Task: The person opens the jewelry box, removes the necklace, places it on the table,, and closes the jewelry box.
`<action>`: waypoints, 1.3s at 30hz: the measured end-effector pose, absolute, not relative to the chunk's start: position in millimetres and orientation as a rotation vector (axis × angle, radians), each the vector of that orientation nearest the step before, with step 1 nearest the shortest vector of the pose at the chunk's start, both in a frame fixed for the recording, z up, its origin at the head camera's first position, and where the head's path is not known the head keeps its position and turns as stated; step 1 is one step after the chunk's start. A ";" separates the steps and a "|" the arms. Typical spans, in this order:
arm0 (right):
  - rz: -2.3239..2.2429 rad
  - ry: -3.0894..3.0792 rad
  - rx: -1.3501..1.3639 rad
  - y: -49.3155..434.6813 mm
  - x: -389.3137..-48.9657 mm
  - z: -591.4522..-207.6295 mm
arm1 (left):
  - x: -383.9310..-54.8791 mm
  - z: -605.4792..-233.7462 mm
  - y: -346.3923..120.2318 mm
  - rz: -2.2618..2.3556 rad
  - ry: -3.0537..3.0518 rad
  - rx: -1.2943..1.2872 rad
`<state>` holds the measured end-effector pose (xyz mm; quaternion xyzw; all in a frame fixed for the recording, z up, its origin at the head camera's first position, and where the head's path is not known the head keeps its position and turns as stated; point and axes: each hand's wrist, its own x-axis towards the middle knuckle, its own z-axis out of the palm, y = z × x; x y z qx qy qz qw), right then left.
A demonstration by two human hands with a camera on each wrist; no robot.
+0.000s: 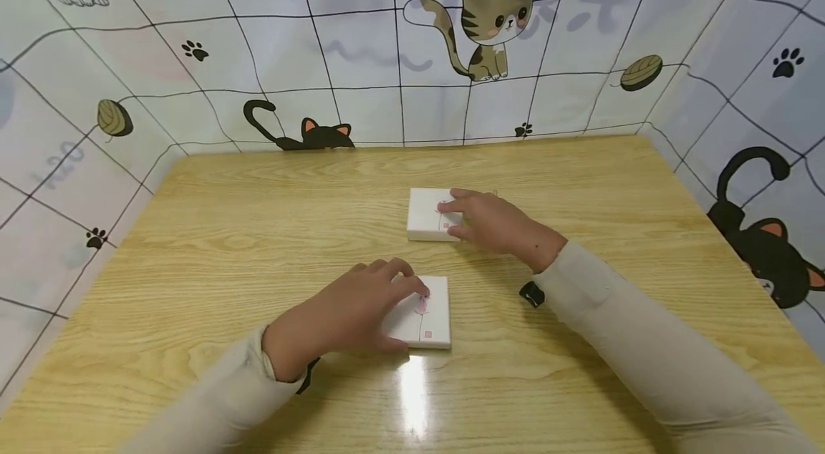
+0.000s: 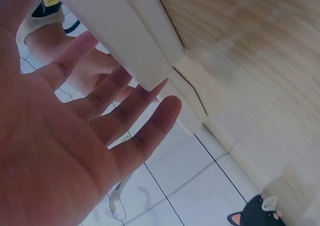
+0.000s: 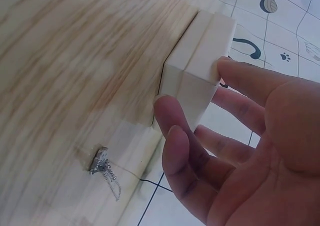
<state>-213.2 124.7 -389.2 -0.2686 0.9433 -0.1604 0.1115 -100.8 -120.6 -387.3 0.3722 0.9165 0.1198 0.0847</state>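
Observation:
Two flat white boxes with a pink print and a small red stamp lie on the wooden table, one nearer than the other. My left hand [image 1: 351,307] holds the left part of the near box [image 1: 437,321], thumb at its near edge and index finger on top. My right hand [image 1: 496,221] grips the right end of the far box [image 1: 425,214], its fingertips over the top and thumb at the near corner. In the right wrist view the thumb touches a corner of that far box [image 3: 210,45]. The left wrist view shows fingers along the edge of the near box [image 2: 125,40].
The wooden table [image 1: 258,218] is bounded by white cloth walls [image 1: 361,60] printed with cats and grid lines. A small silvery thing with a thin coiled chain [image 3: 102,163] lies on the table close to my right hand.

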 end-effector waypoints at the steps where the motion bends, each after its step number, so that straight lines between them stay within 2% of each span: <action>1: -0.471 2.769 -0.786 125.1 -213.0 -388.9 | -100.6 -387.5 -118.1 0.361 2.734 1.132; 11: -0.646 2.731 -0.796 132.3 -209.4 -390.1 | -99.8 -389.7 -105.7 0.332 2.764 1.242; 18: -1.022 2.578 -0.775 147.2 -182.5 -387.9 | -101.3 -386.6 -102.0 0.333 2.749 1.216; 25: -1.266 2.274 -0.639 159.0 -155.6 -392.2 | -106.3 -384.6 -93.9 0.277 2.729 1.171; 39: -1.317 2.030 -0.563 166.9 -135.4 -411.8 | -103.5 -386.1 -76.7 0.171 2.735 1.080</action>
